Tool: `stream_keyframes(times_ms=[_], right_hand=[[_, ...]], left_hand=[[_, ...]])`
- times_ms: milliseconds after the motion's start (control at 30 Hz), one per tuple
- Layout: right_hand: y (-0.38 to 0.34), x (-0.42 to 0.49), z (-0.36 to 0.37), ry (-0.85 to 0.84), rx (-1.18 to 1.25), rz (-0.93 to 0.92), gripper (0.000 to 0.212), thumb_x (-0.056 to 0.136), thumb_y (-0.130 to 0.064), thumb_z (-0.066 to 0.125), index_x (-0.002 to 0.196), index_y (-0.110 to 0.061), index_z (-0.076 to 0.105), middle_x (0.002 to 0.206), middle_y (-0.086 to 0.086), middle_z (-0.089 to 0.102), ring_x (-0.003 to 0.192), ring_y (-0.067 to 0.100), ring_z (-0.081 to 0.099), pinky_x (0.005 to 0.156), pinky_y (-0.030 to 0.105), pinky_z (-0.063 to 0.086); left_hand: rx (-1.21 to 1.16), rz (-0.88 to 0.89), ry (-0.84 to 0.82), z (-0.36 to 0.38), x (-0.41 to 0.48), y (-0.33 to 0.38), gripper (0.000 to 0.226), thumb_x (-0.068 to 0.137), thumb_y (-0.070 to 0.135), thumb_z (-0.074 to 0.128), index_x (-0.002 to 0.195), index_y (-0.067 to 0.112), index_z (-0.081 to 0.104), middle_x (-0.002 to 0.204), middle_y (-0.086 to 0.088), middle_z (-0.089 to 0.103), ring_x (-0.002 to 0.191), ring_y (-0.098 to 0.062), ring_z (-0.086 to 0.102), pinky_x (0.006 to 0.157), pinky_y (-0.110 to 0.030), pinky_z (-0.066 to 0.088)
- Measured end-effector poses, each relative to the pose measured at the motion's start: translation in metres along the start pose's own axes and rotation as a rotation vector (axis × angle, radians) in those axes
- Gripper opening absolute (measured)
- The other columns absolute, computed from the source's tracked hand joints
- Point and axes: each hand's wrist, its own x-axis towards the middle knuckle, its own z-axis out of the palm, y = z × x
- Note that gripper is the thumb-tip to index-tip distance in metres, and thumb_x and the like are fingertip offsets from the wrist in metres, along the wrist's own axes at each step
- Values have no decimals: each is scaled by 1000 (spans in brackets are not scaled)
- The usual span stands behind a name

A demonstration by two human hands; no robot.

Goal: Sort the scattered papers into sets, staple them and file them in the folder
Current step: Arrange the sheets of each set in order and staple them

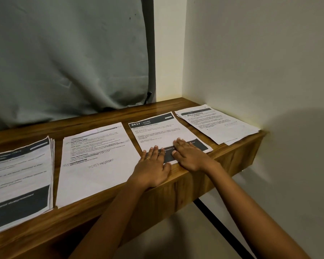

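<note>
Several paper piles lie in a row on a wooden shelf-like desk (176, 106). The third pile from the left, a sheet headed "2437 Kitchen" (157, 132), has both hands flat on its near dark band. My left hand (152, 166) rests palm down at its near left corner, a ring on one finger. My right hand (188, 155) presses the near middle of the same sheet. To the left lie a white text sheet (97, 161) and a thick stack (19, 180). At the far right sits a "Mirror Cleaning" pile (217, 123). No stapler or folder is in view.
A grey curtain (64, 53) hangs behind the desk on the left. White walls (260, 53) close the corner at the right. A dark bracket (223, 227) slants under the desk. The desk's front edge runs just under my wrists.
</note>
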Motion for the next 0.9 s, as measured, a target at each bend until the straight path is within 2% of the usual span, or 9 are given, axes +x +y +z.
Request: stream_keyframes(times_ms=[333,500,567,667,733,800,900], right_hand=[[48,-2,-13,14,6,126,59,103,-44,16,154,-14,7,161,3,1,148,13,-1,117,28,-2],[49,1,-9,59,-7,129,59,103,-44,16,154,-15,9,161,3,4,148,14,1,118,30,-1],[49,0,-8,71,-11,127,59,103,-45,16,154,-15,10,161,3,5,148,14,2,119,31,0],[51,0,-10,102,47,103,61,102,-45,25,153,-14,14,160,4,10,148,17,6,118,32,5],[54,0,-16,216,87,70,60,100,-44,36,151,-13,24,158,6,22,145,22,20,117,36,17],[60,0,-26,399,107,87,55,97,-43,46,143,-15,39,148,5,40,135,24,39,110,36,32],[79,2,-45,586,226,246,52,93,-42,56,135,-13,50,140,6,50,126,23,48,101,33,40]], left_hand=[[10,10,4,0,0,0,61,103,47,15,154,20,-4,161,-4,-9,148,-19,-8,118,-32,-3],[20,-2,-19,-4,3,0,62,102,50,18,154,21,1,162,-3,-4,149,-21,-3,119,-37,3],[1,-20,-44,-11,7,2,65,100,54,19,154,20,8,162,-4,5,148,-25,6,118,-42,12],[-115,-57,-19,-24,19,12,64,98,58,23,145,15,32,149,-10,35,136,-28,34,107,-41,34],[-168,-33,57,-34,30,25,58,100,52,26,141,13,38,143,-12,42,129,-28,42,100,-40,39],[-256,4,120,-45,43,43,50,102,42,30,142,12,38,144,-12,43,128,-27,44,98,-37,39],[-499,30,109,-59,71,68,45,102,32,36,143,15,36,146,-10,43,128,-27,45,98,-35,37]])
